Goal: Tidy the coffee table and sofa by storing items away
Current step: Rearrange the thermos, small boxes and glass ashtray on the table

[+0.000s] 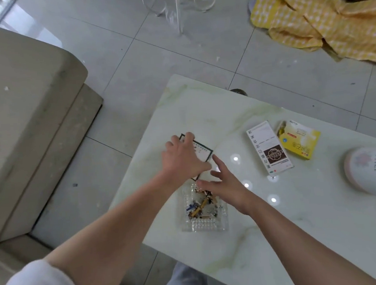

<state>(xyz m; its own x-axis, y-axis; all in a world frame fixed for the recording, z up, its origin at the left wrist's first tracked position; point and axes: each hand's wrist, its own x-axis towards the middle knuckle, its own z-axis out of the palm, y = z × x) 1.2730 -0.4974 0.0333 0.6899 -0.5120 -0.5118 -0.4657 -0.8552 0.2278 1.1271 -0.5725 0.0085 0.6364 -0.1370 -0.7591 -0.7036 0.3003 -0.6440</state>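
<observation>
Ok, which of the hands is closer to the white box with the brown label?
The right. The right hand hovers above the glass ashtray, just left of the white box in the image. The left hand lies farther left on the dark-bordered card.

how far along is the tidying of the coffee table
Early on, by the look of it. Nothing visibly stored yet. In hand: the left hand rests on a dark-edged white card, the right hand reaching beside it above the glass ashtray. Left on the table: the ashtray, a white box, a yellow box and a tipped mug.
</observation>
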